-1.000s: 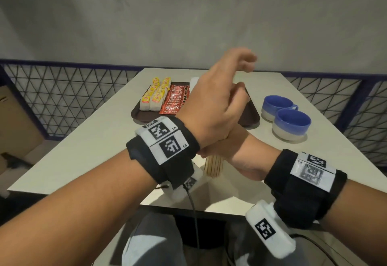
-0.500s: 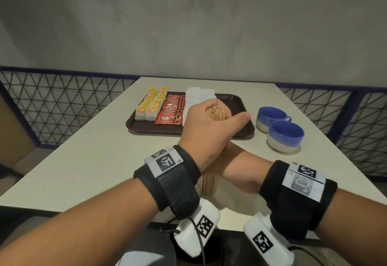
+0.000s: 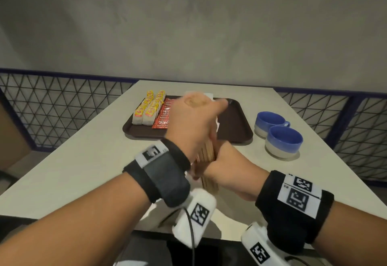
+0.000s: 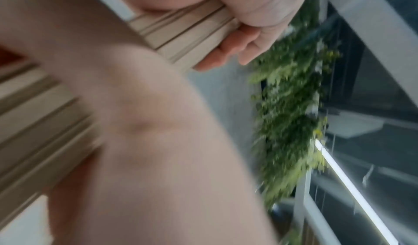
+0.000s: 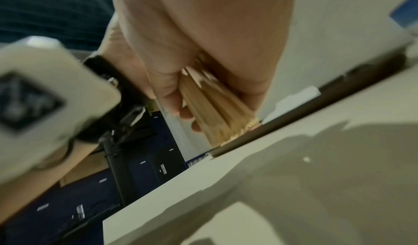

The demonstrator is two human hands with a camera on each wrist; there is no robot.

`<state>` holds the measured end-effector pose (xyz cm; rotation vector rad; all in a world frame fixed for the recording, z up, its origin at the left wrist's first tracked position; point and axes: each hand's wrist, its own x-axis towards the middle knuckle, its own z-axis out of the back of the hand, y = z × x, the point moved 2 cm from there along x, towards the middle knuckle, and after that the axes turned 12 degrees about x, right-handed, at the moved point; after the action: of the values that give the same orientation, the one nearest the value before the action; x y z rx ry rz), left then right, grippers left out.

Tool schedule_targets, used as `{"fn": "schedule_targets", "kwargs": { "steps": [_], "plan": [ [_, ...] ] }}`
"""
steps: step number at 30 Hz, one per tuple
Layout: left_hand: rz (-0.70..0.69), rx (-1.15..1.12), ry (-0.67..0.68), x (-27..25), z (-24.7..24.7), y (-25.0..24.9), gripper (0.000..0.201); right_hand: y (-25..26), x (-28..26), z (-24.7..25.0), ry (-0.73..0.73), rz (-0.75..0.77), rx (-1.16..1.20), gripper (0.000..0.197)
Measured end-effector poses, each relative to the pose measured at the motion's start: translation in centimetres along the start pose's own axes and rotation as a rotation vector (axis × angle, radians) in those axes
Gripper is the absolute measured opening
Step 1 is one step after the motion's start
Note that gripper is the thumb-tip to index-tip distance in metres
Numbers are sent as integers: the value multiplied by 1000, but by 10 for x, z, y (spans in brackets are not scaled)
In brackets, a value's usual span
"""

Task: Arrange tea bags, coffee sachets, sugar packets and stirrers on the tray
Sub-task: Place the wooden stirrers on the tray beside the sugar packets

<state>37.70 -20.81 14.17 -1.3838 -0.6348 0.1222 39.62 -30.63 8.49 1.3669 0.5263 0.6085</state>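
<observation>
Head view shows a pale table (image 3: 83,156) running away toward a grey wall, with a dark brown tray (image 3: 236,123) lying at its far middle. On the tray's left part stand two rows of yellow-tagged tea bags (image 3: 149,108), and just to their right lies a row of red coffee sachets (image 3: 164,116); white sugar packets (image 3: 209,94) peek out behind the raised hand, mostly hidden. To the right of the tray, on the table, two blue-and-white cups (image 3: 283,140) sit touching each other. Nearer the person, both hands meet above the table's front part around a bundle of wooden stirrers (image 3: 206,156). The left hand (image 3: 196,123) is curled round the upper part of the bundle, thumb pointing right toward the tray; the left wrist view shows its fingers (image 4: 228,52) wrapped over the flat sticks. The right hand (image 3: 230,167) grips the same bundle lower down, its fingers closed round the sticks in the right wrist view, where the free ends fan out toward the tray edge. Motion blur softens both hands.
</observation>
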Motion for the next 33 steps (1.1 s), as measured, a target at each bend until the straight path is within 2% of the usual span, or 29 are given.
{"fn": "schedule_targets", "kwargs": {
  "steps": [3, 5, 8, 11, 13, 16, 19, 21, 24, 27, 33],
  "plan": [
    [57, -230, -65, 30, 11, -24, 37, 16, 7, 4, -81, 189, -87, 28],
    [114, -357, -51, 45, 15, -36, 37, 26, 10, 7, -107, 265, -124, 24],
    [144, -386, -32, 56, 14, -40, 35, 34, 13, 12, -168, 312, -234, 19],
    [204, -409, -11, 61, 8, -27, 37, 28, 15, 15, -197, 288, -313, 19],
    [261, -419, 22, 64, 5, -12, 35, 20, 18, 17, -185, 213, -321, 17],
    [305, -393, 84, 72, 4, 11, 20, 13, 26, 22, -174, 84, -308, 13],
    [338, -278, 145, 85, 13, 31, 42, 21, 39, 39, -185, 14, -286, 13],
    [379, -251, 106, 94, 25, 41, 48, 26, 53, 57, -216, -88, -228, 18],
    [349, -225, 6, 111, 47, 57, 32, 26, 85, 87, -278, -292, -240, 18],
    [325, -250, -28, 123, 65, 74, 20, 15, 127, 115, -326, -468, -320, 16],
    [342, -301, -35, 135, 87, 102, 26, 0, 194, 143, -395, -661, -455, 6]
  ]
}}
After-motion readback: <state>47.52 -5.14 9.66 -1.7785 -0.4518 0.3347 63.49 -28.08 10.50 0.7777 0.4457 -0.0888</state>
